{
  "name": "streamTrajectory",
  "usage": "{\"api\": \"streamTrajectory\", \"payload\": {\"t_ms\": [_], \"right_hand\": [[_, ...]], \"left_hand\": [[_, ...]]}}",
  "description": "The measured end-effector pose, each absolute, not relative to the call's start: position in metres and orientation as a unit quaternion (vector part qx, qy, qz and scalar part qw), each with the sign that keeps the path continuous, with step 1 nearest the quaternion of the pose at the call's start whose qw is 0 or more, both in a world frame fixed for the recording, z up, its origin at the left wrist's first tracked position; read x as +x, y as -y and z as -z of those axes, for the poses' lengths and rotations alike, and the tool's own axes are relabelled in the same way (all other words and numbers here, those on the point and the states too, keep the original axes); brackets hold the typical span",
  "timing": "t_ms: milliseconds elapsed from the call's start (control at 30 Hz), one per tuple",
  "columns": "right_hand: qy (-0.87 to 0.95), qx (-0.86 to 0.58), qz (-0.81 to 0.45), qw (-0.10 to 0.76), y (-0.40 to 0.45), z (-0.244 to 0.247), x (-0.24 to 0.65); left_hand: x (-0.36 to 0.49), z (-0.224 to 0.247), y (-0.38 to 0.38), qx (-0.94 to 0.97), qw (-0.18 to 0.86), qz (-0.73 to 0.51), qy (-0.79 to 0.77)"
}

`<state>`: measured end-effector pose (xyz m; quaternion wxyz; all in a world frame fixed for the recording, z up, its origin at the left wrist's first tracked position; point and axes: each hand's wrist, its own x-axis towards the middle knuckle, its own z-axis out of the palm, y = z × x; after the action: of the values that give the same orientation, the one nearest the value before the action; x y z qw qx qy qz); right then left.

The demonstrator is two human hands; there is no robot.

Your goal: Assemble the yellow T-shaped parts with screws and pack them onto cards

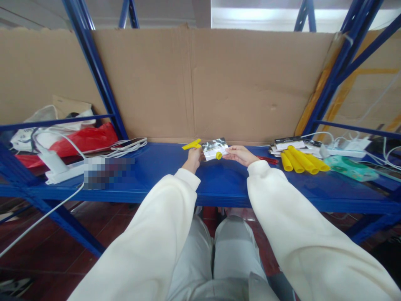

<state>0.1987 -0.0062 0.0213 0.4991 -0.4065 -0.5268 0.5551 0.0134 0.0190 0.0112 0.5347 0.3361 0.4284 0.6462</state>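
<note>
At the middle of the blue shelf, a small printed card [214,147], dark above and white below, is held up between my hands. My right hand [241,154] pinches its right side. My left hand [193,159] is closed at the card's left, around a yellow piece [191,144] whose flat ends stick out above the fingers. A rounded yellow end [219,155] shows at the card's lower edge; whether it joins the piece in my left hand is hidden. Right of my right hand lies a thin red item [268,160], partly covered by my sleeve.
Several yellow rolled tubes [301,159] lie to the right, before a stack of printed cards [290,143]. Beyond them are a green packet [351,168] and white cables. On the left sit a power strip [67,171] and a red bag [86,142]. Cardboard [219,83] stands behind.
</note>
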Motion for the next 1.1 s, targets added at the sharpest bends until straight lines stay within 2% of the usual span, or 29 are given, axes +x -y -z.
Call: {"api": "streamTrajectory", "payload": {"t_ms": [300,600,1100], "right_hand": [[0.510,-0.435,-0.534,0.515,0.009,-0.021,0.193],[0.491,-0.441,-0.508,0.553,0.002,-0.018,0.195],[0.488,-0.437,-0.497,0.569,0.001,-0.018,0.196]], "left_hand": [[0.022,-0.013,-0.016,0.385,0.590,-0.612,-0.360],[0.018,-0.007,-0.026,0.367,0.517,-0.608,-0.479],[0.021,-0.005,-0.024,0.462,0.530,-0.553,-0.448]]}}
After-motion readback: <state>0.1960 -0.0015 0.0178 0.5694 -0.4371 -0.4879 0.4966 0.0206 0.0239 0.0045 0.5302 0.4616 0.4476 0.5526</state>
